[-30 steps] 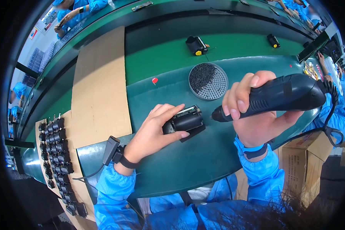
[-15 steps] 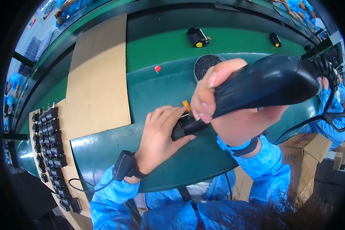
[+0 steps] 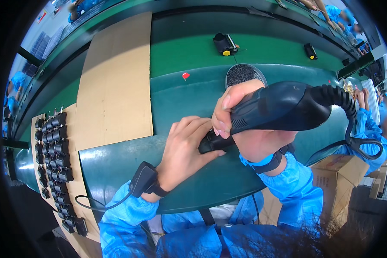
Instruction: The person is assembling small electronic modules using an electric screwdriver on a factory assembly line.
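My left hand [image 3: 182, 148] is closed round a small black plastic housing [image 3: 208, 143], thumb along its near side and fingers over the far side. Much of that part is hidden by both hands. In my right hand [image 3: 234, 101] is a black corded electric screwdriver [image 3: 284, 106], fingers wrapped round its front. Its front end comes down at the housing beside my left fingertips. The tip itself is covered, so contact cannot be made out. Just beyond my right hand stands a round dish [image 3: 263, 75] of small dark screws [image 3: 241, 74].
Cardboard sheet [image 3: 116, 86] lies at left; rows of black housings [image 3: 58, 148] stand farther left. Two black units [image 3: 223, 44] [image 3: 310, 51] sit on the green belt [image 3: 271, 49]. A red piece [image 3: 185, 75] lies mid-table. Screwdriver cord [image 3: 352, 116] and cardboard box [image 3: 337, 172] are at right; co-workers sit beyond.
The screwdriver's rear end has swung left and lower, and its coiled cord shows more. An orange strip by my left fingertips is now hidden. The view has shifted slightly.
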Demonstrator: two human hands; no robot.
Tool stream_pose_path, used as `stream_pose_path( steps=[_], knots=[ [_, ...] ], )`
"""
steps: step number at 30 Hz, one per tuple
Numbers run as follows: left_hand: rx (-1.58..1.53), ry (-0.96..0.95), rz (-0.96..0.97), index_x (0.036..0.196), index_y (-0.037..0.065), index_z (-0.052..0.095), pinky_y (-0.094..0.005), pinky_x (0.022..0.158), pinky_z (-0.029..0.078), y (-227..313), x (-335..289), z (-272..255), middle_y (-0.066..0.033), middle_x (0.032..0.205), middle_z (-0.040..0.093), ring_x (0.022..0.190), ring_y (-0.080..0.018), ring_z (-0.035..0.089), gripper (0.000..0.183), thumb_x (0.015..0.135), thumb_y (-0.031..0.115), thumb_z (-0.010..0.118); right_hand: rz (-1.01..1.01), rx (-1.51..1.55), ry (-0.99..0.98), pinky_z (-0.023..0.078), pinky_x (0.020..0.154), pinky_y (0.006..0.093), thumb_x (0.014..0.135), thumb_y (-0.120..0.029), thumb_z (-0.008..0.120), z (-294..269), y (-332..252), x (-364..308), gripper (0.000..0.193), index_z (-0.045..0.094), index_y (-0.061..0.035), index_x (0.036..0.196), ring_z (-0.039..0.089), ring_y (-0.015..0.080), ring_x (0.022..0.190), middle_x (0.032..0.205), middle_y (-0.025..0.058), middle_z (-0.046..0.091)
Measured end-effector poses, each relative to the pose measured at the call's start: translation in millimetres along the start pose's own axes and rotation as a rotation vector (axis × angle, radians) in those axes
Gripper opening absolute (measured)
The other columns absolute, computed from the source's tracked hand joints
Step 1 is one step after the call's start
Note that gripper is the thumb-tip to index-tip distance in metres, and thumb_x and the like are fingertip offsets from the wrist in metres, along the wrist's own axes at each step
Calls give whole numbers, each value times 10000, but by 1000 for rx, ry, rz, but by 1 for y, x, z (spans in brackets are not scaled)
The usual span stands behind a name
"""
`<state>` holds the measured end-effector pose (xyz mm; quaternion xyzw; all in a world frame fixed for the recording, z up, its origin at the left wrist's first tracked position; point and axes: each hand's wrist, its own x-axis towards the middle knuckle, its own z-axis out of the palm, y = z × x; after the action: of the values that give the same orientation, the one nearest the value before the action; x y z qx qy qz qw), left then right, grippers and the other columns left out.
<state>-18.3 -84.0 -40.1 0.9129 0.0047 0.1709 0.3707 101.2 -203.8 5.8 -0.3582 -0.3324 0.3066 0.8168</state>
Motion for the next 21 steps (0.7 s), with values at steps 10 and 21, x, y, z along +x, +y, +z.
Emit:
stream_pose_path(
  steps=[10, 21],
  knots=[
    [4, 43, 38, 989, 34, 662, -401, 891, 419, -2, -1, 2, -93, 1052, 660, 1081, -310, 578, 488, 610, 232, 898, -13, -34, -84, 407, 550, 240, 920, -514, 590, 8, 1, 5, 478, 576, -43, 997, 502, 87, 609, 733, 30, 546],
    [-19, 48, 36, 841, 50, 630, -393, 885, 420, 3, -1, 0, -84, 1006, 652, 1079, -296, 580, 405, 603, 235, 900, -107, -96, -96, 419, 521, 248, 990, -338, 558, 4, 7, 6, 304, 561, -34, 970, 499, 88, 580, 723, 46, 560]
  ],
)
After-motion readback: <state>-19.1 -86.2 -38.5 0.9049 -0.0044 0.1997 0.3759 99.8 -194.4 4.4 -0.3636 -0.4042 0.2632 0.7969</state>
